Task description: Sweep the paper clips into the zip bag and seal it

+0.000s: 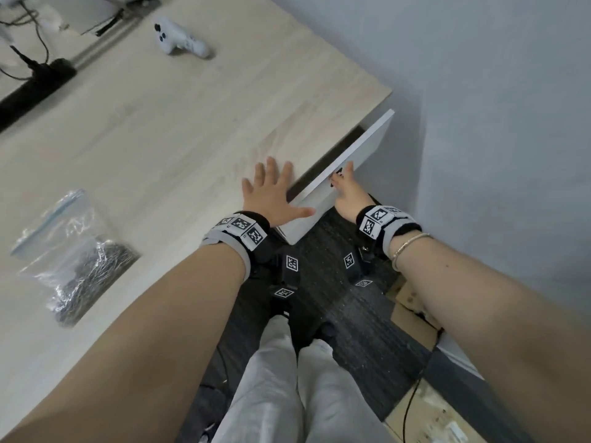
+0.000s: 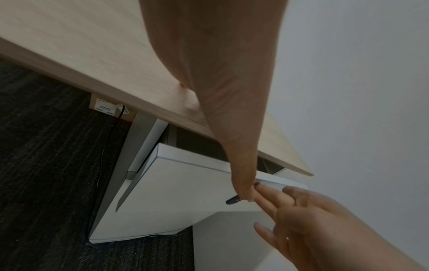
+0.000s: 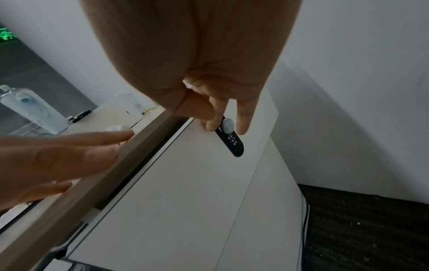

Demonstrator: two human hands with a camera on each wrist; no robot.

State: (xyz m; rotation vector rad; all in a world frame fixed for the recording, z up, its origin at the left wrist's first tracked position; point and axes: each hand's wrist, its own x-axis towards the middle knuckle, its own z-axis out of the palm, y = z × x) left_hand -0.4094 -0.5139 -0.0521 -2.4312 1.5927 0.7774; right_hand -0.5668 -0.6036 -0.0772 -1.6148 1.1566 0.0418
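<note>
Left hand (image 1: 271, 193) flat on the table (image 1: 179, 129) edge, fingers spread and holding nothing, likely bracing; right hand (image 1: 347, 187) on the white drawer front (image 1: 348, 164) at 3 o'clock, fingers (image 3: 213, 121) pinching the round knob of the black lock plate (image 3: 232, 141), presumably to work the part-open drawer; zip bag (image 1: 68, 251) lying at 9 o'clock, well apart from both hands, paper clips (image 1: 92, 266) already heaped inside, strip at the mouth looking closed, though hard to tell; white controller (image 1: 182, 39) at 11 o'clock, black power strip (image 1: 32, 87) at 10; nothing blocking the bag.
</note>
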